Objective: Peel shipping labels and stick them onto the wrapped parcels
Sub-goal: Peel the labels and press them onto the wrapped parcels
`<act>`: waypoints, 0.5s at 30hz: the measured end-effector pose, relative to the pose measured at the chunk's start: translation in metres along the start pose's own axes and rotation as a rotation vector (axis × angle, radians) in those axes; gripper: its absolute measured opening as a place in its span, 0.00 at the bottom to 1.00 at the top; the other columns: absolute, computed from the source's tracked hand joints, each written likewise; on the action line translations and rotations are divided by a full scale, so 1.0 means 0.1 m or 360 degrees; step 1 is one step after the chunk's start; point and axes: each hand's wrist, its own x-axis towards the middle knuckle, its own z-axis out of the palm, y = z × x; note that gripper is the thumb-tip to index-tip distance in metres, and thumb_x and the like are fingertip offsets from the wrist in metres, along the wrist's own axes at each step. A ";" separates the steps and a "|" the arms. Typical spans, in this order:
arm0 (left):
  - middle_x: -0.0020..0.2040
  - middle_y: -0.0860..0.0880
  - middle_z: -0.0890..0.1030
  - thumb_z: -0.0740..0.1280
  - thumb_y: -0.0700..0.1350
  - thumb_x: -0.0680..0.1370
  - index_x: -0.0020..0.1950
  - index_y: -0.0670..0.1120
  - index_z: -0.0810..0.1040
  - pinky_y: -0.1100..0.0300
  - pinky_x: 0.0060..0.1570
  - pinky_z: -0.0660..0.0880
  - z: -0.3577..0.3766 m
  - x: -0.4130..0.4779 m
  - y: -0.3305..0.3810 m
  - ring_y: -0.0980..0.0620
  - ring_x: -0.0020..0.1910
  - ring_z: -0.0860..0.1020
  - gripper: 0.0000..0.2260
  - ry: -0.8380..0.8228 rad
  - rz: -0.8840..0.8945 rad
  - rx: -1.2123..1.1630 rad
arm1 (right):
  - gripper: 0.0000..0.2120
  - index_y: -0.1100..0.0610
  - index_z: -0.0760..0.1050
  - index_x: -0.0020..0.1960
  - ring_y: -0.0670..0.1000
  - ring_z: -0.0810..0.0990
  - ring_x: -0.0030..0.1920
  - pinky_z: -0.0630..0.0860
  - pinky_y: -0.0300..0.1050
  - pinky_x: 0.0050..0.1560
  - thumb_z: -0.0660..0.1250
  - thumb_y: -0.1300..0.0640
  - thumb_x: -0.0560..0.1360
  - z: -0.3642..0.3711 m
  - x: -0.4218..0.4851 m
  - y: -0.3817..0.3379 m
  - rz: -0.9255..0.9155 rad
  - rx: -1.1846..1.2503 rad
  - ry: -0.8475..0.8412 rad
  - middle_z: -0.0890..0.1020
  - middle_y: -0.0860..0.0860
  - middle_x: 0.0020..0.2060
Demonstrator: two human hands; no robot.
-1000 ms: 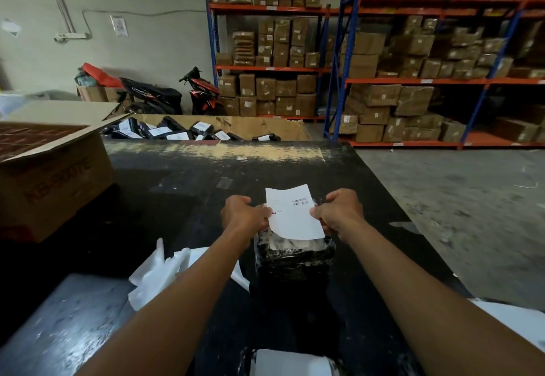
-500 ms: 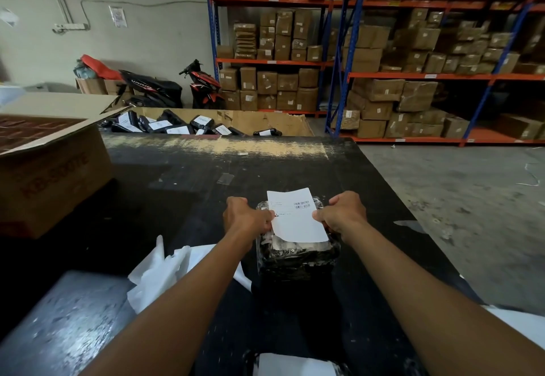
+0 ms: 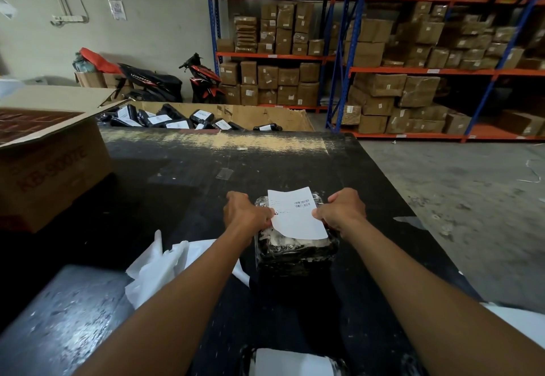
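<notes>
Here the shipping label [image 3: 296,215], thin, limp and presumably sticky-backed, hangs over the plastic-wrapped parcel [image 3: 295,253] on the black bench [image 3: 182,187]. The left hand [image 3: 246,213] and right hand [image 3: 343,210] pinch its side edges, the sensible hold for keeping it taut.

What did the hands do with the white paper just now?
The label came down, flatter over the wrapped parcel. The left hand and right hand still pinch its side edges. The parcel stayed put on the black table.
</notes>
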 end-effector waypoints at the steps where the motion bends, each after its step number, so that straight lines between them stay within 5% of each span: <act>1: 0.51 0.39 0.82 0.79 0.39 0.67 0.66 0.42 0.67 0.64 0.21 0.74 0.00 -0.01 0.00 0.48 0.33 0.83 0.32 0.0009 0.0006 0.0010 | 0.18 0.59 0.75 0.55 0.55 0.77 0.51 0.74 0.45 0.48 0.78 0.61 0.69 0.00 0.01 0.00 -0.0001 -0.0003 -0.0007 0.77 0.54 0.49; 5: 0.52 0.40 0.81 0.79 0.39 0.67 0.65 0.41 0.67 0.62 0.21 0.74 0.00 -0.01 0.03 0.46 0.36 0.84 0.31 0.0021 0.0016 0.0083 | 0.17 0.58 0.74 0.52 0.53 0.74 0.47 0.74 0.45 0.47 0.77 0.62 0.69 0.01 0.03 0.01 0.0002 -0.0026 -0.0011 0.75 0.53 0.46; 10: 0.47 0.40 0.83 0.79 0.39 0.67 0.65 0.39 0.65 0.59 0.24 0.76 0.02 0.00 0.06 0.46 0.35 0.84 0.32 0.0026 0.0010 0.0205 | 0.19 0.59 0.76 0.55 0.57 0.79 0.56 0.76 0.46 0.49 0.78 0.61 0.68 0.03 0.03 -0.01 0.0016 -0.0082 -0.0013 0.79 0.54 0.52; 15: 0.47 0.39 0.83 0.81 0.41 0.63 0.64 0.38 0.66 0.48 0.41 0.83 0.05 0.04 0.10 0.41 0.44 0.84 0.36 0.0042 0.0028 0.0365 | 0.16 0.61 0.77 0.53 0.54 0.76 0.45 0.73 0.43 0.43 0.78 0.60 0.69 0.02 0.03 -0.01 0.0000 -0.0161 -0.0031 0.77 0.53 0.45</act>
